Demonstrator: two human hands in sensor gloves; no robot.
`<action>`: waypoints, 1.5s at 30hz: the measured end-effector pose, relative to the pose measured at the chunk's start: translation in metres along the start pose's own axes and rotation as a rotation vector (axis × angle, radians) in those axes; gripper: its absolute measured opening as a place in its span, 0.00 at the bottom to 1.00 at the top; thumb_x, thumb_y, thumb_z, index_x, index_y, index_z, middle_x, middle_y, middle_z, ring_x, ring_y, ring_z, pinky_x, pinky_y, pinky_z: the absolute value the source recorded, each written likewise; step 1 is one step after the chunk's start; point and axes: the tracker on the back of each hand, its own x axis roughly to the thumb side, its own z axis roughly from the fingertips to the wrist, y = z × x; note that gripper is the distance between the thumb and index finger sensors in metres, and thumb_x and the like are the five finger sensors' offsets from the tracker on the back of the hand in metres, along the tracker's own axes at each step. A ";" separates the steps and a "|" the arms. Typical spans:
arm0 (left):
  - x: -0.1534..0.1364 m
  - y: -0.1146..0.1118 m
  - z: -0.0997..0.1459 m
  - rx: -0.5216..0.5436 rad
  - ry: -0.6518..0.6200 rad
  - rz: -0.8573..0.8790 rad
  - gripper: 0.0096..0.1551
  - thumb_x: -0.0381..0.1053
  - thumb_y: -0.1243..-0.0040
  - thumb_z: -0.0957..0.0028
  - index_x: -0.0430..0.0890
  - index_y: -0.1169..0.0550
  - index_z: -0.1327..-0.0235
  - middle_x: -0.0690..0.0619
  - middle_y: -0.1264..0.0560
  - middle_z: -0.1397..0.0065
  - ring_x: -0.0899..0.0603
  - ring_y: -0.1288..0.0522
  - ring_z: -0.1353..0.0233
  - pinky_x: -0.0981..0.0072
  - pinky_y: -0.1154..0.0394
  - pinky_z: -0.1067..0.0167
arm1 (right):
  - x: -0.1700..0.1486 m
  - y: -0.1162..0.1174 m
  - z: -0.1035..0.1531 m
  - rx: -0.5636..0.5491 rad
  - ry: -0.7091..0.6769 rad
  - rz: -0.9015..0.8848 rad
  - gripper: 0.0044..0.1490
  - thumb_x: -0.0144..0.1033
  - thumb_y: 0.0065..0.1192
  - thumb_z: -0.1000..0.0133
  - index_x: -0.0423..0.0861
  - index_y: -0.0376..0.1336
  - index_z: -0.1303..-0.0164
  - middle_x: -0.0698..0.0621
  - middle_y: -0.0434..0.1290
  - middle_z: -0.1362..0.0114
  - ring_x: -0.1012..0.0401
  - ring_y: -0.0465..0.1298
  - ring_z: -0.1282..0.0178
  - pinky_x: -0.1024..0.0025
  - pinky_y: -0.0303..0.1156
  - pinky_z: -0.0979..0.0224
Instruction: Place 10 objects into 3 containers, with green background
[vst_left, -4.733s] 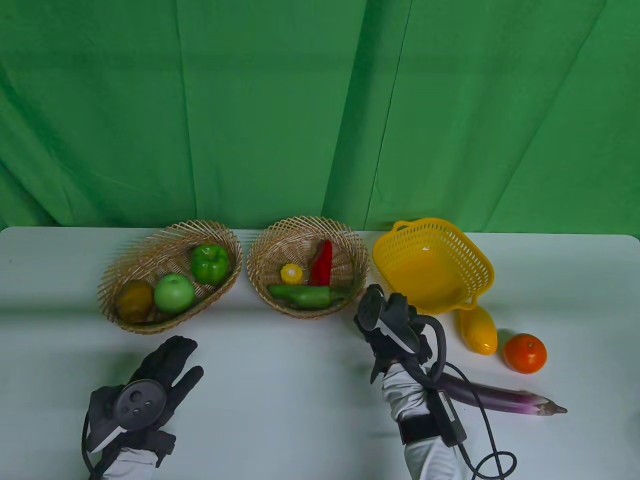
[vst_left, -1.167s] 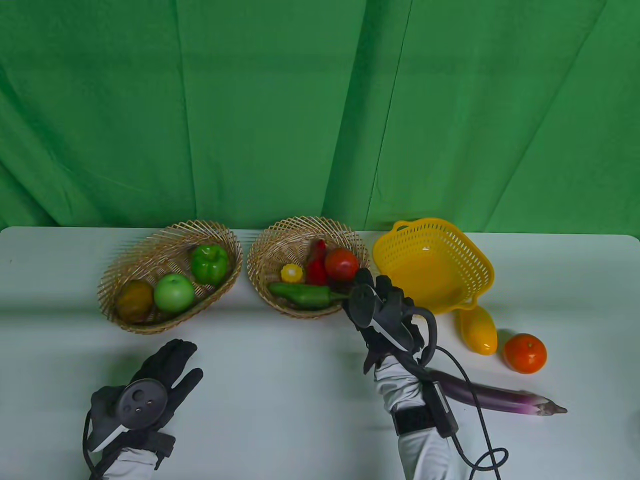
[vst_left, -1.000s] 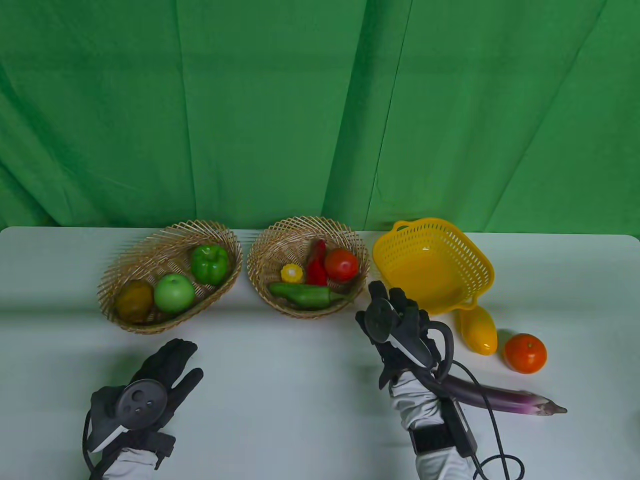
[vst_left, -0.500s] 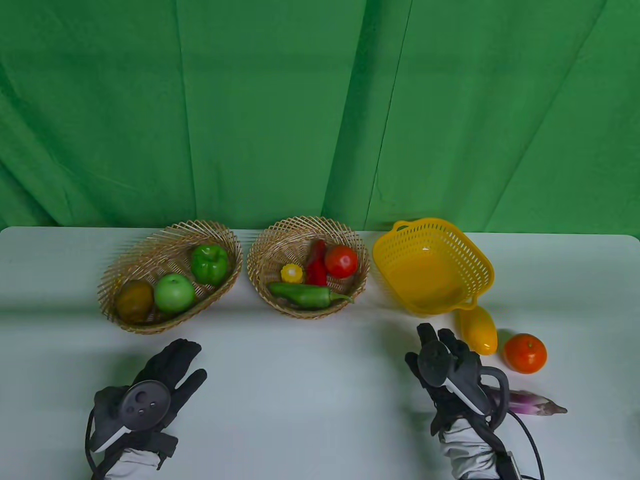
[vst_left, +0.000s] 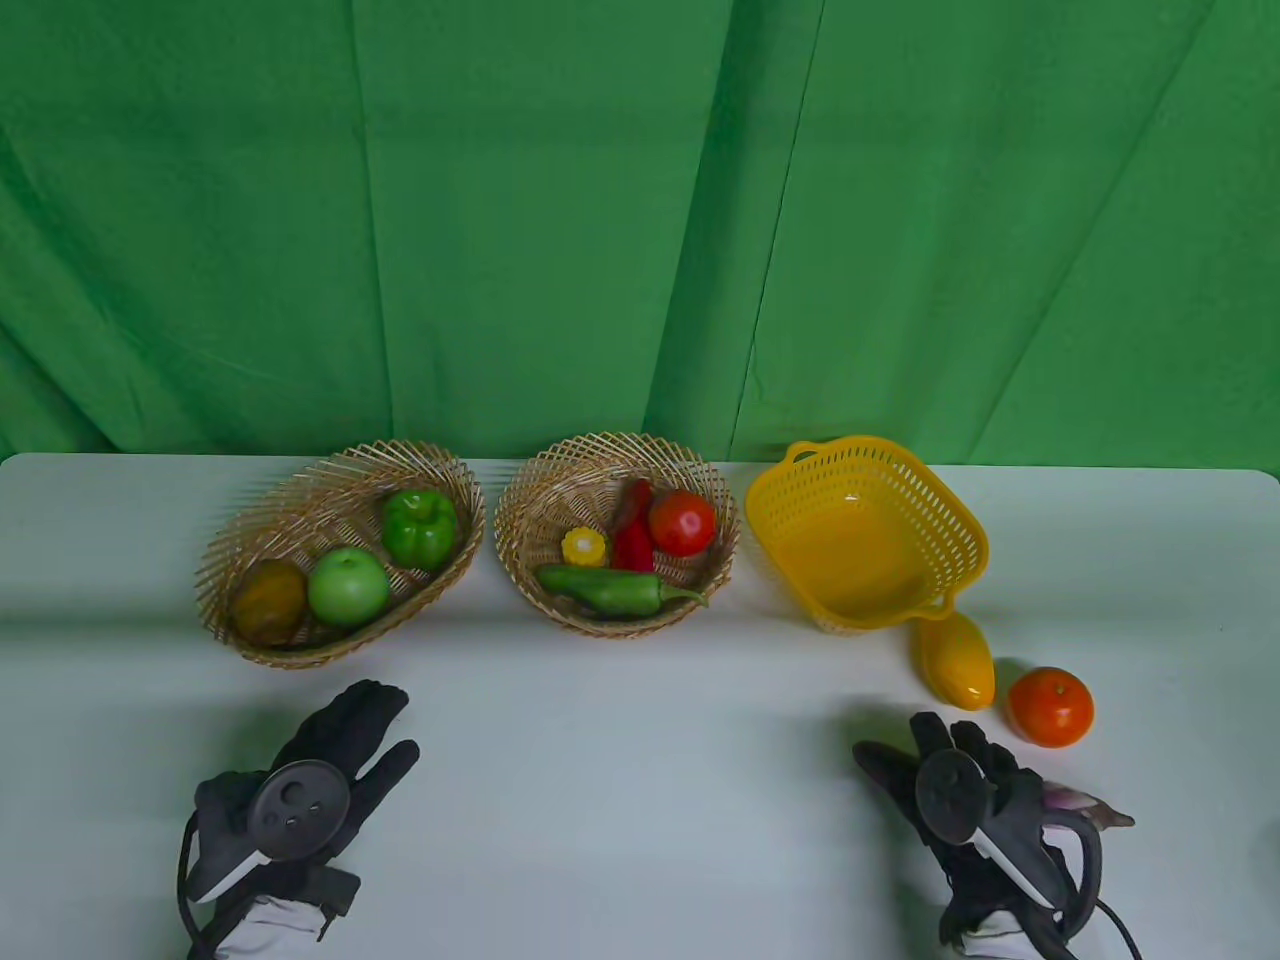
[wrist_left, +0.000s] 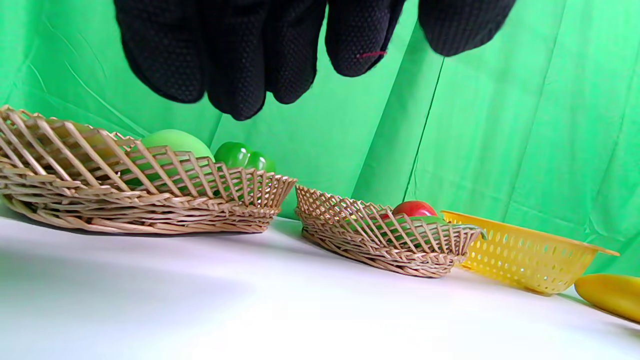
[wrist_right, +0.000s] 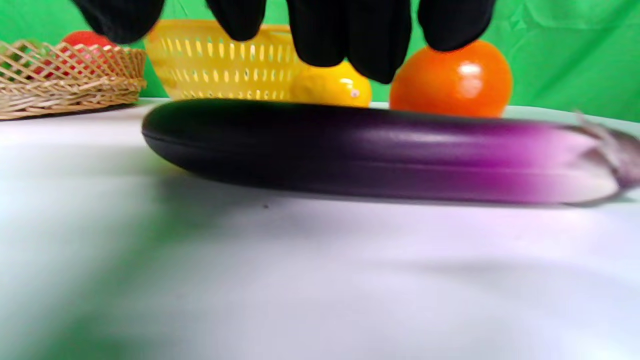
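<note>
Three containers line the back of the table (vst_left: 620, 760): two wicker baskets and one yellow colander (vst_left: 868, 535). The left basket (vst_left: 262, 545) holds three items, the middle basket (vst_left: 560, 480) four; the colander holds none. Three items lie loose near the right front: a yellow fruit (vst_left: 957, 660) just beside the colander, an orange (vst_left: 1050, 706), and an eggplant (wrist_right: 380, 150). The right hand (vst_left: 965, 800) hovers over the eggplant, fingers spread, gripping nothing. The left hand (vst_left: 320, 775) rests open, well apart from the baskets, with bare tabletop between both hands.
</note>
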 end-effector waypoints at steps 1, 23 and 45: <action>0.000 0.000 0.000 0.000 0.001 0.001 0.36 0.67 0.52 0.40 0.54 0.33 0.20 0.42 0.28 0.20 0.36 0.24 0.25 0.43 0.26 0.35 | -0.001 0.001 0.000 0.004 0.005 -0.001 0.46 0.62 0.51 0.41 0.56 0.46 0.13 0.40 0.55 0.11 0.38 0.60 0.16 0.33 0.53 0.17; -0.001 -0.002 0.000 -0.026 0.015 -0.017 0.36 0.67 0.52 0.40 0.54 0.33 0.20 0.42 0.28 0.20 0.35 0.24 0.25 0.42 0.26 0.35 | -0.011 0.030 -0.006 -0.001 0.084 0.160 0.44 0.43 0.66 0.42 0.61 0.48 0.18 0.49 0.58 0.13 0.43 0.57 0.14 0.36 0.53 0.16; -0.005 -0.002 0.001 -0.034 0.037 -0.024 0.36 0.67 0.52 0.40 0.54 0.33 0.20 0.42 0.28 0.20 0.35 0.24 0.25 0.42 0.26 0.35 | -0.012 0.024 -0.011 -0.045 0.017 0.232 0.44 0.43 0.68 0.44 0.61 0.50 0.19 0.50 0.64 0.18 0.45 0.62 0.19 0.38 0.56 0.16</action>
